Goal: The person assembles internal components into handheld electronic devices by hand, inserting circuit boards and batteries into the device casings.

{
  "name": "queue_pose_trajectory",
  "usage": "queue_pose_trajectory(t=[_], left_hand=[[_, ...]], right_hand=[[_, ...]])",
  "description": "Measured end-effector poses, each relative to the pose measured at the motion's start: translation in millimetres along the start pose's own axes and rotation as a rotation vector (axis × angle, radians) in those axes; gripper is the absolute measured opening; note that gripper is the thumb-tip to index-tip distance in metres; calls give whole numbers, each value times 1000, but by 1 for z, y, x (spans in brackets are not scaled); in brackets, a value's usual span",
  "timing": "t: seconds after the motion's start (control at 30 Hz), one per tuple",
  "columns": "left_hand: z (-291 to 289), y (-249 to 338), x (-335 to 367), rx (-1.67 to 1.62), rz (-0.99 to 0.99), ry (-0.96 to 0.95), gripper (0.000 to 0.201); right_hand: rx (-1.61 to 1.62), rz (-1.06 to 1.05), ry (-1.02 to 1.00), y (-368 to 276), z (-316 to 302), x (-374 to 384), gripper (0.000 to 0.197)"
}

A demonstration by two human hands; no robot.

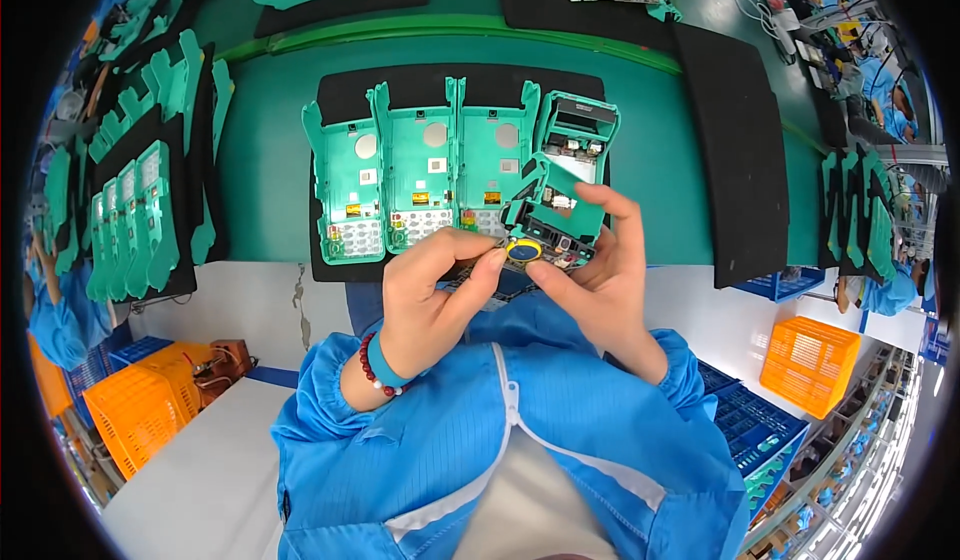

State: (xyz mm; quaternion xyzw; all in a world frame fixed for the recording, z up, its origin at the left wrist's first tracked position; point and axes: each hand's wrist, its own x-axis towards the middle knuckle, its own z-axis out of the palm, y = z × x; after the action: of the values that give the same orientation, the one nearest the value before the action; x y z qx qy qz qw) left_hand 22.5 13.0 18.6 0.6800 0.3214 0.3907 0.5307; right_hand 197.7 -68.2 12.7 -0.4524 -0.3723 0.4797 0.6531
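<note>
Above the near edge of the bench, both hands are at a green plastic device housing [565,210] with a circuit board and black parts inside. A round yellow-rimmed part like a coin cell [523,249] sits at its near left corner. My right hand [610,270] grips the housing's right side between thumb and fingers. My left hand [440,285] is closed, thumb and index fingertip pressed together beside the round part; whatever is between them is too small to make out. Three open green shells [420,160] lie side by side behind, next to a housing with a fitted board [582,125].
The shells lie on a black mat [340,90] on the green bench [262,180]. More green shells [135,220] are at the left. Another black mat [730,150] lies at the right. Orange crates [808,365] stand below bench height. Other people in blue work nearby.
</note>
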Motion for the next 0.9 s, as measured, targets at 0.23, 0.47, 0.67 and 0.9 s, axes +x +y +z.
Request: queue_pose_trajectory(t=[0.23, 0.47, 0.67, 0.9], left_hand=[[-4, 2, 2, 57, 131, -11, 8], [8, 9, -7, -250, -121, 134, 15], [4, 2, -8, -425, -128, 47, 21], [12, -3, -10, -546, -213, 21, 17]], right_hand=[[7, 20, 1, -1, 3, -4, 76], [-89, -79, -25, 4, -1, -7, 77], [-210, -185, -41, 10, -6, -10, 77], [-214, -186, 30, 17, -6, -13, 78]])
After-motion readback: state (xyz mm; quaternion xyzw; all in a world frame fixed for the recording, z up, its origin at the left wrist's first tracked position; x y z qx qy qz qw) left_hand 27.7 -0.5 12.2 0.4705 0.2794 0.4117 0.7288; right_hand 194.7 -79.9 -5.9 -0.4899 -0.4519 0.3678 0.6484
